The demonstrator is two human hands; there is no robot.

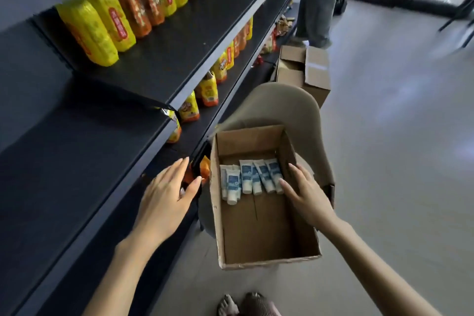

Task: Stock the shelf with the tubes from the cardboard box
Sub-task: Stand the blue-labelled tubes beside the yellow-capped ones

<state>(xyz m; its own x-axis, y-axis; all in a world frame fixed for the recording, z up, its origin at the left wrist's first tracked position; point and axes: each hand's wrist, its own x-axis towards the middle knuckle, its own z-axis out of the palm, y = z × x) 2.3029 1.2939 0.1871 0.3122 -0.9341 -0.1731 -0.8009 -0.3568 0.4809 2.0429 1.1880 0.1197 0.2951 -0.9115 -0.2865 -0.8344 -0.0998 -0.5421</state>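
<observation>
The dark metal shelf has bare room beside the left hand, whose fingers are spread and released, holding nothing. They hover just over an orange snack packet at the shelf edge, and a careless sweep could knock it off. The open brown cardboard box rests on a beige upholstered chair and would likely tip if pressed. White-and-blue tubes lie loose and overlapping at its far end. The right hand reaches in with straight fingers at the rightmost tube, grasping none. A hasty grab could scatter them.
</observation>
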